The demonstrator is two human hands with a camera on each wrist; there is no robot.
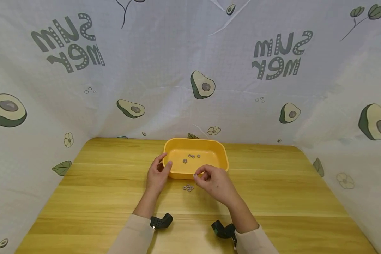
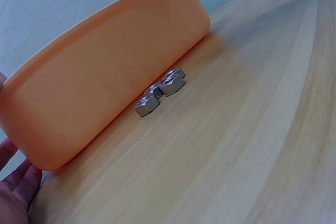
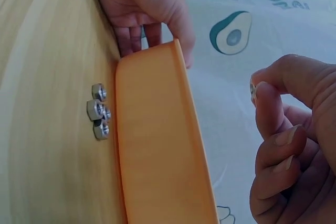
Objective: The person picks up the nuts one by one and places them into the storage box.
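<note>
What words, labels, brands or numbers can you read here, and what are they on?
"Sum mer", mirror-reversed, on the left of the white cloth.
"Sum mer", mirror-reversed, on the cloth's right.
Right wrist view: part of that lettering, blurred and cut off.
Tub: no text visible.
Nuts: any marking too small to read.
Black wrist cameras: nothing readable.

The tray (image 1: 209,157) is glowing warm yellow from above and looking orange from the wrists, while the hex nuts (image 3: 95,109) are glinting silver-grey. The desk (image 1: 273,190) is wearing yellow-brown wood grain with long paler streaks. White cloth (image 1: 165,53) is carrying cream-and-green avocados (image 1: 197,84) with grey-brown pits (image 1: 206,86), green leaves (image 1: 62,168) and grey lettering (image 1: 263,48) flecked with pale dots. The sleeves (image 1: 131,234) are showing plain beige, the wrist cameras (image 1: 162,221) black.
</note>
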